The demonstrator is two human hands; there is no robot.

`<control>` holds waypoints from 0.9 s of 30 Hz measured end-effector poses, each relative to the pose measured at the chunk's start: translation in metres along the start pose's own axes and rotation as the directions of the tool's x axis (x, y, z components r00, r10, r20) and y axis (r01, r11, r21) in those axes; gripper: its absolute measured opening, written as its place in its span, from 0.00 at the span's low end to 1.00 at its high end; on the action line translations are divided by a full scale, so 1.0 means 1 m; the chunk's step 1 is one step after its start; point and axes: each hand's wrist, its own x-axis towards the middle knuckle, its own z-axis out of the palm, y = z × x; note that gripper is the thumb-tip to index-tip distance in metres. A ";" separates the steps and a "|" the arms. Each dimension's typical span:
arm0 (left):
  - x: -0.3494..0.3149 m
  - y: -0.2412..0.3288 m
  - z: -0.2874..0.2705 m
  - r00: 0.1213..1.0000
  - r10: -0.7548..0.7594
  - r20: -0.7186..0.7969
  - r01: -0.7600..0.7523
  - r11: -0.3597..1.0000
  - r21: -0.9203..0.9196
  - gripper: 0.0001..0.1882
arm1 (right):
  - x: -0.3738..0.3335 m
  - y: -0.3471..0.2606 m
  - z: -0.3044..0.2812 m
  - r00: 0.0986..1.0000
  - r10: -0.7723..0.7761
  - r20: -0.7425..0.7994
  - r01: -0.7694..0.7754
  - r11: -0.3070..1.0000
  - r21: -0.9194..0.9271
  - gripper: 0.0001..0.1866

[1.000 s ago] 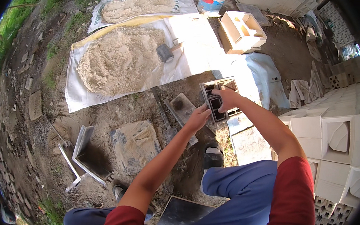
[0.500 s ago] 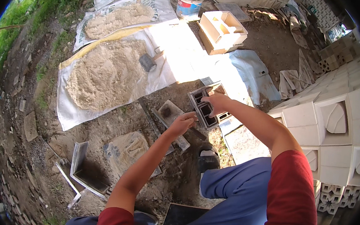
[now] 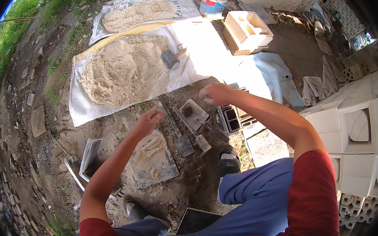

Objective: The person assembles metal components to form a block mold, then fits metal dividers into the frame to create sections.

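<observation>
My left hand [image 3: 148, 122] is raised over the ground near the edge of the powder sheet, its fingers curled together with nothing visible in them. My right hand [image 3: 216, 94] is above and left of a dark, compartmented block mould [image 3: 231, 120], apart from it; its fingers curl downward and their inside is hidden. Below and between the hands lie a flat-bladed tool [image 3: 184, 144] with a long handle, a hammer-like tool [image 3: 202, 142] and a square dusty plate [image 3: 193, 114]. A board smeared with pale paste [image 3: 151, 159] rests below my left hand.
A large powder pile [image 3: 125, 72] covers a white sheet, a dark-headed mallet [image 3: 170, 59] at its right side. Farther back stand a bucket [image 3: 213, 5] and a pale hollow block [image 3: 248, 31]. Stacked pale blocks [image 3: 320, 131] line the right. Angled metal pieces [image 3: 88, 158] lie at left.
Both hands have come off the block mould. My left hand moved left and my right hand moved up and slightly left. The view has shifted a little, placing the ground items farther right.
</observation>
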 end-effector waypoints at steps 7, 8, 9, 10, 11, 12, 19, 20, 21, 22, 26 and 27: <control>-0.069 -0.069 -0.039 0.959 -0.083 -0.271 0.114 0.989 0.098 0.15 | 0.071 -0.107 0.046 0.901 -0.373 0.222 0.389 0.921 -0.030 0.11; -0.081 -0.090 -0.041 0.914 0.005 -0.405 0.100 0.966 0.238 0.16 | 0.079 -0.119 0.057 0.887 -0.408 0.216 0.425 0.904 -0.036 0.12; -0.091 -0.108 -0.040 0.854 0.109 -0.509 0.106 0.921 0.374 0.17 | 0.085 -0.126 0.072 0.874 -0.437 0.212 0.455 0.889 -0.043 0.12; -0.100 -0.113 -0.034 0.851 0.094 -0.517 0.119 0.924 0.363 0.17 | 0.088 -0.131 0.090 0.893 -0.403 0.201 0.424 0.903 -0.070 0.13; -0.107 -0.118 -0.024 0.819 0.056 -0.571 0.195 0.909 0.369 0.18 | 0.087 -0.134 0.106 0.886 -0.413 0.212 0.434 0.899 -0.062 0.13; -0.114 -0.121 -0.015 0.779 0.022 -0.627 0.272 0.889 0.369 0.19 | 0.085 -0.137 0.119 0.928 -0.355 0.116 0.360 0.932 -0.030 0.13; -0.162 -0.155 0.014 0.651 0.153 -0.743 0.326 0.828 0.456 0.36 | 0.052 -0.186 0.189 0.968 -0.216 -0.130 0.222 0.974 0.040 0.25; -0.165 -0.159 0.017 0.656 0.143 -0.741 0.328 0.831 0.450 0.36 | 0.047 -0.196 0.196 0.952 -0.221 -0.214 0.225 0.974 -0.006 0.28; -0.167 -0.164 0.018 0.617 0.132 -0.776 0.362 0.828 0.428 0.37 | 0.043 -0.205 0.204 0.955 -0.214 -0.207 0.218 0.976 -0.005 0.28; -0.168 -0.167 0.023 0.578 0.116 -0.808 0.396 0.826 0.402 0.39 | 0.040 -0.212 0.214 0.948 -0.166 -0.270 0.165 0.986 -0.026 0.32; -0.169 -0.170 0.026 0.574 0.031 -0.818 0.395 0.865 0.310 0.39 | 0.040 -0.224 0.219 0.978 0.030 -0.206 -0.016 0.997 0.073 0.40; -0.169 -0.172 0.024 0.577 0.025 -0.816 0.397 0.865 0.307 0.39 | 0.043 -0.221 0.218 0.979 0.033 -0.200 -0.018 0.997 0.074 0.40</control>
